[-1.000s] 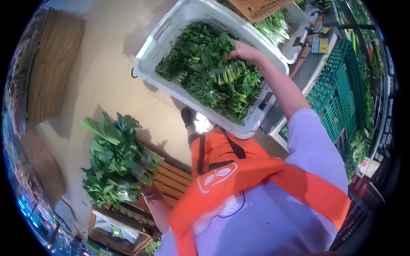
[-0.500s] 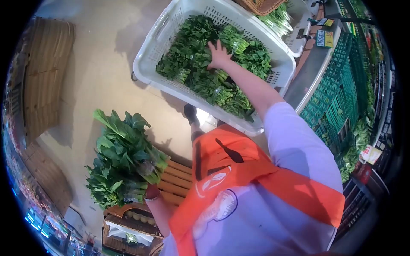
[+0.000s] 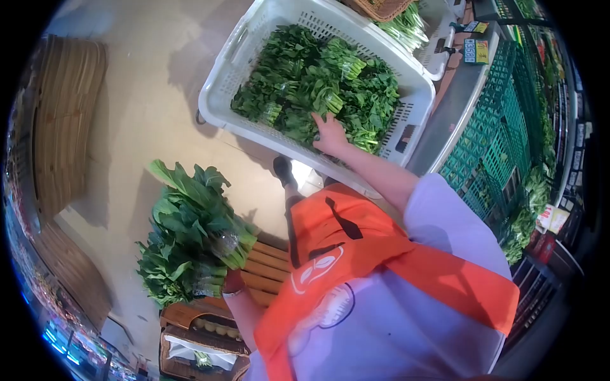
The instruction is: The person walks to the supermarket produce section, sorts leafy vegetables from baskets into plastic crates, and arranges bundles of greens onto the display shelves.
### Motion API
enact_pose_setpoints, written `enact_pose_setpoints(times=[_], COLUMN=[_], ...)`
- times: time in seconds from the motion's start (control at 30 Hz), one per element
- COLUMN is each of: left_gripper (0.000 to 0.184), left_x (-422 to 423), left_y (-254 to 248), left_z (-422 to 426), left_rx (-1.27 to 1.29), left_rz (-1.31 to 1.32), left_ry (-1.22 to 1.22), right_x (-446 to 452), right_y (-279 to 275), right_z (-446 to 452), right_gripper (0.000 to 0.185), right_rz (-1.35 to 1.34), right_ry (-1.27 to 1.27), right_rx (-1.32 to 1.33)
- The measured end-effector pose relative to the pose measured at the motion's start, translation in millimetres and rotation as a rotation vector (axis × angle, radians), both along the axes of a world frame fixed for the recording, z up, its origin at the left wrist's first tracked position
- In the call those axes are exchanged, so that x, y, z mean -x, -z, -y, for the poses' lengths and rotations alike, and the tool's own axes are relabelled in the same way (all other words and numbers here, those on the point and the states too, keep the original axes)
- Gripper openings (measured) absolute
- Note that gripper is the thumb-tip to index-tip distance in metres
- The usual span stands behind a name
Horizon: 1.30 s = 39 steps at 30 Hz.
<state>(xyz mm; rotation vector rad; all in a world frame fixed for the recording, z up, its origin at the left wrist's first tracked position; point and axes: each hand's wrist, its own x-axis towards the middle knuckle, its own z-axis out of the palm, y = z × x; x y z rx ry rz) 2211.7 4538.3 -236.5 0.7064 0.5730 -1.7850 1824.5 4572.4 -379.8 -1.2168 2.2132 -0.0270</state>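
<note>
My left hand point(image 3: 233, 281) is closed round the stem ends of large bunches of leafy greens point(image 3: 194, 228), held up at the left; the stems hide most of its fingers. My right hand point(image 3: 332, 134) is over the near side of a white plastic crate point(image 3: 216, 105), palm down. Its fingers are apart and touch or hover just over the bundled greens point(image 3: 298, 120) there; I cannot tell which. Several more bundles with clear wrap round their stems fill the crate. An orange apron point(image 3: 343, 222) covers my front.
A slatted wooden stand point(image 3: 264, 267) and a wicker basket point(image 3: 171, 359) with a white liner are below the held greens. Green plastic baskets point(image 3: 486, 146) line the shelf at right. A price sign point(image 3: 476, 51) stands at upper right. Wooden display units point(image 3: 67, 127) are at far left.
My right hand has drawn back from the middle of the crate towards its near side, its fingers less spread. The left hand's bunches have shifted slightly right.
</note>
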Motion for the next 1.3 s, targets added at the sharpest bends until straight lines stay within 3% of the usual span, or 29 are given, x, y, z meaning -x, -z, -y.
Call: enact_pose_setpoints(times=[0.1,0.17,0.27,0.37,0.4,0.43,0.5,0.53,0.57,0.63,0.7,0.77,0.83,0.93,1.03,1.1,1.13,1.17,1.23,1.3], left_gripper=[0.047,0.047,0.047,0.046,0.046,0.046,0.046,0.046,0.046,0.046,0.046,0.046,0.046,0.046,0.046,0.046,0.050,0.055,0.060,0.063], left_x=[4,10,21,27,31,36,42,45,50,61,71,80,92,119,152,172,174,173,181,191], left_y=[0,2,3,-2,-1,-1,1,2,2,5,7,8,8,10,5,9,18,25,33,37], left_z=[1,2,5,9,11,14,15,16,17,19,21,25,31,39,45,48,54,59,67,67], left_rx=[-0.012,-0.011,0.000,0.001,-0.001,0.002,0.001,0.000,-0.003,-0.001,0.002,0.000,-0.007,-0.072,-0.405,-0.545,-0.302,-0.063,0.194,0.223], left_rz=[0.005,-0.002,-0.006,-0.003,-0.003,-0.006,-0.009,-0.005,-0.011,-0.025,-0.035,-0.056,-0.083,-0.255,-0.874,-1.092,-0.740,-0.375,0.028,0.095], left_ry=[0.026,0.046,0.077,0.124,0.131,0.139,0.151,0.162,0.174,0.194,0.218,0.247,0.272,0.295,0.206,0.201,0.353,0.481,0.618,0.691], right_x=[-4,-10,-7,9,23,48,74,84,101,109,97,76,78,77,71,63,59,58,56,51], right_y=[-5,4,91,83,83,102,32,41,58,171,183,108,212,224,191,146,126,109,77,-15], right_z=[-3,2,-9,-6,-9,0,26,27,31,31,30,27,10,18,40,47,46,44,41,35], right_gripper=[0.081,0.083,0.094,0.087,0.082,0.079,0.062,0.059,0.057,0.051,0.047,0.045,0.087,0.095,0.097,0.095,0.096,0.095,0.093,0.088], right_rz=[0.178,0.232,0.271,0.097,0.020,0.205,0.070,-0.006,-0.083,0.286,0.378,0.179,0.424,0.477,0.287,0.151,0.055,0.238,0.616,1.600], right_ry=[0.090,0.093,0.112,-0.197,-0.249,-0.034,0.236,0.238,0.240,0.414,0.416,0.252,0.178,0.141,0.085,0.078,0.098,0.205,0.429,0.835], right_rx=[0.329,0.157,0.031,0.048,0.250,0.328,0.486,0.500,0.517,0.689,0.723,0.617,0.323,0.213,0.080,0.015,0.033,0.128,0.317,0.447])
